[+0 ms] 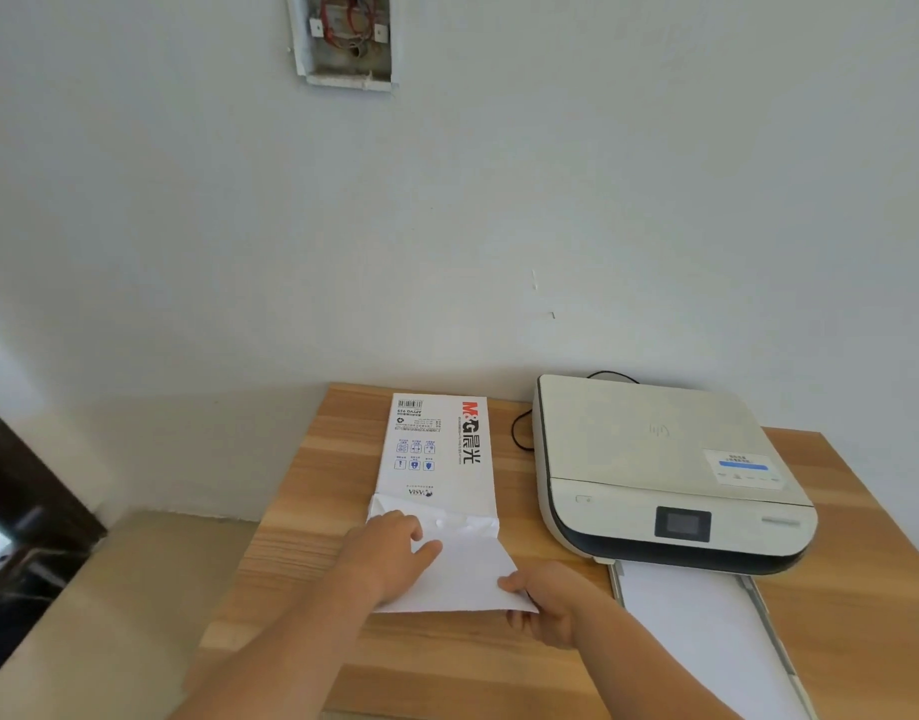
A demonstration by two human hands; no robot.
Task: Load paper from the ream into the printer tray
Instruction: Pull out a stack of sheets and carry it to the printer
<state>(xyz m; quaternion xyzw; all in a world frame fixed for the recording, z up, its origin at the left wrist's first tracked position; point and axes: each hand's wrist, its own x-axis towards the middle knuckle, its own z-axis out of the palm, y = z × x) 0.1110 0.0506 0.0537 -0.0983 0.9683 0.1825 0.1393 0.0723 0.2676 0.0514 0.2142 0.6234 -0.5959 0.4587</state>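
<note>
A white ream of paper (pixel 436 449) with red and black printing lies on the wooden table, its near end torn open. White sheets (pixel 468 574) stick out of that open end toward me. My left hand (pixel 384 553) rests flat on top of the sheets at the wrapper's mouth. My right hand (pixel 545 600) pinches the near right corner of the sheets. To the right stands a white printer (pixel 655 459), and its tray (pixel 758 610) is pulled out toward me with white paper lying in it.
The wooden table (pixel 312 511) stands against a white wall. A black cable (pixel 520 433) loops between the ream and the printer. Left of the table is beige floor and a dark piece of furniture (pixel 26 501). An open wall box with wires (pixel 343 39) sits high up.
</note>
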